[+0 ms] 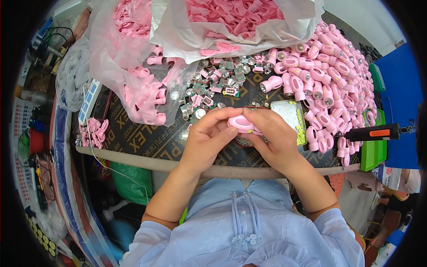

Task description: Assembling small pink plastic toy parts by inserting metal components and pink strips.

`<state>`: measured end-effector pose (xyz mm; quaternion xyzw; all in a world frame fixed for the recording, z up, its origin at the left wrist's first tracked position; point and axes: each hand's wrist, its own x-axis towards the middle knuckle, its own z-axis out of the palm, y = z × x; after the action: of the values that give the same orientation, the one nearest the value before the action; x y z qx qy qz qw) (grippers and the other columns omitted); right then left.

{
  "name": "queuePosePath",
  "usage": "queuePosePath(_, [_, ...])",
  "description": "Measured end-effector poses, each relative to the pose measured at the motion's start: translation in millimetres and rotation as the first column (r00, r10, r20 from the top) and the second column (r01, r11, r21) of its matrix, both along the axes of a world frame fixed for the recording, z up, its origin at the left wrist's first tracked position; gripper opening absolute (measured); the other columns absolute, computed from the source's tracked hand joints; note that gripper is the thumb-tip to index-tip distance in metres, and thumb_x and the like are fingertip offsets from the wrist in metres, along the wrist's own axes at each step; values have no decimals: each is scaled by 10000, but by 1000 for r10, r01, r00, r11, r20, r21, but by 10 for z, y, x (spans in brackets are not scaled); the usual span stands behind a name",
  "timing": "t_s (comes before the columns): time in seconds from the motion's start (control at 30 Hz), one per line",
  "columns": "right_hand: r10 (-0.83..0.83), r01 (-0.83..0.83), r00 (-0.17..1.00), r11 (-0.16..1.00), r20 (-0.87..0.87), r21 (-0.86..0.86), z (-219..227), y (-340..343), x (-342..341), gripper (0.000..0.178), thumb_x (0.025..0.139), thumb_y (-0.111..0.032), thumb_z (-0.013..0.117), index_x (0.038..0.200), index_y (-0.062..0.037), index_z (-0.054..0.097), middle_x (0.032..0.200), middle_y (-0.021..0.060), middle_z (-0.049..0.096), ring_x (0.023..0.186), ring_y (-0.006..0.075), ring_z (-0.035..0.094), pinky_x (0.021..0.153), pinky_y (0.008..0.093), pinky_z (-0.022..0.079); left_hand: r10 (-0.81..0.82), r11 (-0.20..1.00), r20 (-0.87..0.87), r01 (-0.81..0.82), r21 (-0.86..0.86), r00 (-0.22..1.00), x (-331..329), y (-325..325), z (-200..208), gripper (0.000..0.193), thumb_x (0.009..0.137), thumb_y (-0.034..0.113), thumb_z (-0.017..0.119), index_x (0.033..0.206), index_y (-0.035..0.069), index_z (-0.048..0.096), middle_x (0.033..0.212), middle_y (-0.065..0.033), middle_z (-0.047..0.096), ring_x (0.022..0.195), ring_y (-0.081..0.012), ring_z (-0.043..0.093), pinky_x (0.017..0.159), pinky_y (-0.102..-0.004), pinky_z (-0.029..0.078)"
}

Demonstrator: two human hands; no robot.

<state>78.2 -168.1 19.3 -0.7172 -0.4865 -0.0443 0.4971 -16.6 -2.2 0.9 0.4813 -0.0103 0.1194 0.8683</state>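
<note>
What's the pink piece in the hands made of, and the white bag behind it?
Pink piece: probably smooth moulded plastic, judging by its even colour and soft sheen.
White bag: seems thin, slightly glossy plastic, from its crinkled folds; film or woven, unclear.

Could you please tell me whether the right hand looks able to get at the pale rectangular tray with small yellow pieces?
Probably yes: the right hand sits right beside the pale rectangular tray with nothing visible blocking the way, though it is occupied gripping the pink plastic flashlight-shaped piece.

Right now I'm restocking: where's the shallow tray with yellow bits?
Head view, right of centre: the tray lies between the right hand and the pink pile.
</note>
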Motion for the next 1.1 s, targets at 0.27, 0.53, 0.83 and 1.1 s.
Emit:
queuePosePath(0.27, [-58, 58, 998, 998, 5, 12, 4, -78, 46, 492, 776, 5, 778, 1248, -52, 650, 1076, 155, 680, 932, 308, 674, 775, 364, 566, -52, 998, -7, 52, -32, 999, 96, -69, -8, 381, 961, -22, 583, 1340, -28, 538, 1281, -115, 591, 1164, -181, 607, 1017, -322, 484])
queuePosePath(0.53, [-169, 154, 973, 983, -159, -100, 24, -402, 209, 514, 782, -22, 794, 1273, -20, 645, 1100, 136, 681, 964, 227, 659, 823, 307, 515, 29, 6, 208, -208, 978, 978, 302, -16, 98, 303, 807, 65, 681, 1108, 40, 659, 1017, -99, 634, 965, -259, 584, 852, -370, 484])
queuePosePath(0.83, [-192, 174, 955, 980, -226, -100, 73, -504, 238, 503, 787, 11, 786, 1270, -8, 649, 1133, 118, 670, 1001, 182, 635, 848, 280, 497, -40, -191, 250, -253, 948, 967, 439, -203, 17, 18, 722, 91, 623, 722, 81, 639, 829, -57, 577, 861, -246, 531, 739, -373, 440])
queuePosePath(1.1, [-197, 180, 970, 976, -146, -121, 166, -511, 246, 459, 782, -34, 788, 1226, -39, 670, 1014, 132, 691, 842, 235, 669, 660, 314, 519, 123, 267, 242, -267, 926, 962, 412, -144, 40, 73, 777, 6, 705, 818, 59, 674, 899, -65, 628, 902, -270, 597, 791, -398, 483])
